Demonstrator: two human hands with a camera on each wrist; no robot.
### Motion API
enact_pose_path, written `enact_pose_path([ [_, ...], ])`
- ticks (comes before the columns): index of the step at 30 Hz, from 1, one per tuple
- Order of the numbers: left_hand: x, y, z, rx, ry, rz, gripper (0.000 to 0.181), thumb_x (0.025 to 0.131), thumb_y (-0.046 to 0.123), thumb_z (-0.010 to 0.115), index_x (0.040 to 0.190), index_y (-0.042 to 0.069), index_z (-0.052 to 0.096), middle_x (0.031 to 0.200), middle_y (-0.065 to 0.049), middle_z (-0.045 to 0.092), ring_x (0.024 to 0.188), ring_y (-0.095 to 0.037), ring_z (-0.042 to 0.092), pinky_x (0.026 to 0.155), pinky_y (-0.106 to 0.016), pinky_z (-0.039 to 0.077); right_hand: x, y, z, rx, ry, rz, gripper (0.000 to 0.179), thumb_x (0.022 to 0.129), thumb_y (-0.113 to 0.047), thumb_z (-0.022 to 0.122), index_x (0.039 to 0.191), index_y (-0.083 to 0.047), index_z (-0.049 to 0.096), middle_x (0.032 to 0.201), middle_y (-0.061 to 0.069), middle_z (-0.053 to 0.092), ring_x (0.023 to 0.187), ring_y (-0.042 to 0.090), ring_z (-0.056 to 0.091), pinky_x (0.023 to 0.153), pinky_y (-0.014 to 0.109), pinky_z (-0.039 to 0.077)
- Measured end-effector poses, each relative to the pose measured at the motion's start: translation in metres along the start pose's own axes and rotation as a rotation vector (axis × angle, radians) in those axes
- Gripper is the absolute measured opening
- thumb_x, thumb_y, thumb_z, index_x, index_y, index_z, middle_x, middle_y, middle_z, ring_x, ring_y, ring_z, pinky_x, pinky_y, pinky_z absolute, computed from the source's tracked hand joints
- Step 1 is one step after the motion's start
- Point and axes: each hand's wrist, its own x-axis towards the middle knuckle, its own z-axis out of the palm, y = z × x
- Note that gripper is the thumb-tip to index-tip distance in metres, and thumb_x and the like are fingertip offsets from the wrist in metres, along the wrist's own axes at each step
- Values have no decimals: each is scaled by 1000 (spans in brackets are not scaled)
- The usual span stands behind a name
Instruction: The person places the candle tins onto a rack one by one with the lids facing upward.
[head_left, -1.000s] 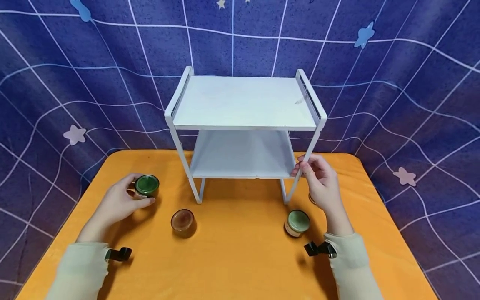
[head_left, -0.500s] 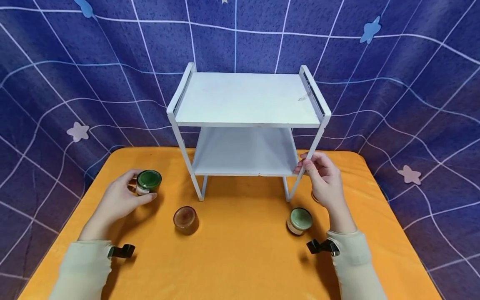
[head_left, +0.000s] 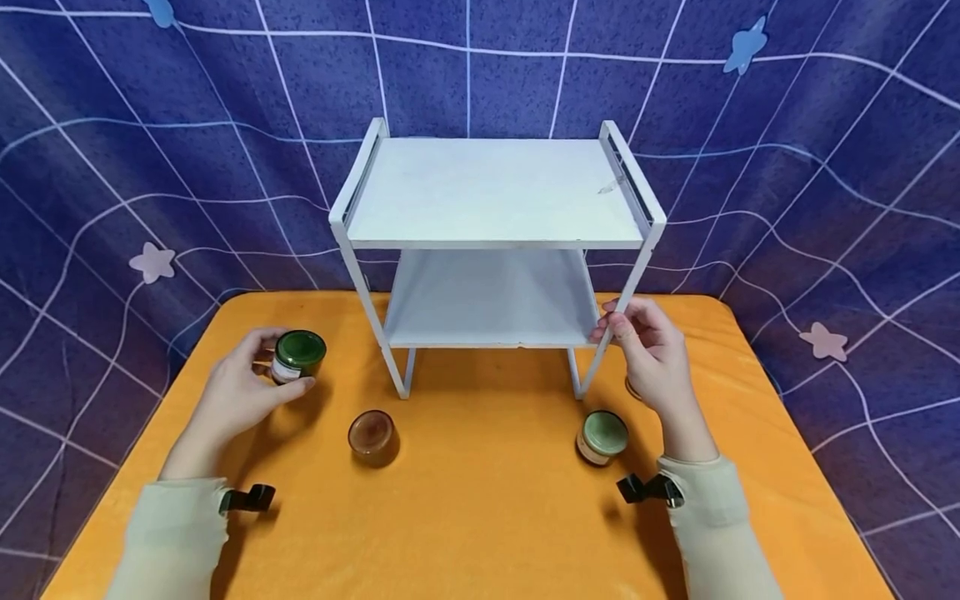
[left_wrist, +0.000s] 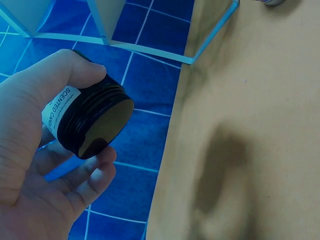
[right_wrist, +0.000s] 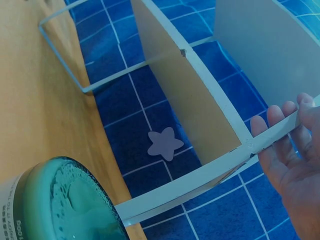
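Before a blue curtain (head_left: 465,92), a white rack (head_left: 487,192) stands on the orange surface (head_left: 480,517), and the step in hand seems to be lifting the dark green jar (head_left: 302,350) at the rack's 8 o'clock. The left hand (head_left: 236,387), spread only as wide as this jar, grips it between thumb and fingers, while the right hand (head_left: 656,354), at 4 o'clock, is closed around the rack's front leg (head_left: 630,287). The next move probably calls for a level jar and a steady rack.

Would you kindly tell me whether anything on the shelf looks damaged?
Yes: the upper board has a greyish mark near its right end, and the lower board has a small chip in its front edge; both interrupt the white finish.
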Motion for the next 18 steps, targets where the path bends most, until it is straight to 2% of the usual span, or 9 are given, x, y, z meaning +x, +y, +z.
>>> enact_pose_path([
  [7, 0, 1, -1, -25, 36, 5, 80, 79, 21, 101, 143, 5, 55, 120, -15, 68, 94, -6, 59, 81, -19, 49, 1, 0, 0, 16, -6, -8, 19, 109, 13, 52, 117, 30, 52, 95, 14, 72, 83, 18, 78, 84, 31, 65],
  [12, 2, 5, -6, -47, 49, 17, 78, 77, 17, 101, 141, 5, 58, 119, -15, 70, 93, -2, 59, 80, -15, 48, 0, 1, 0, 15, -8, -1, 16, 109, 12, 53, 117, 24, 58, 95, 14, 73, 83, 19, 78, 84, 32, 65],
  [18, 7, 13, -10, -20, 42, 44, 78, 75, 18, 103, 139, 8, 61, 119, -14, 74, 94, -16, 63, 80, -20, 49, 0, 0, 0, 19, -11, -7, 14, 109, 12, 52, 117, 21, 60, 96, 13, 73, 83, 19, 78, 84, 32, 65],
])
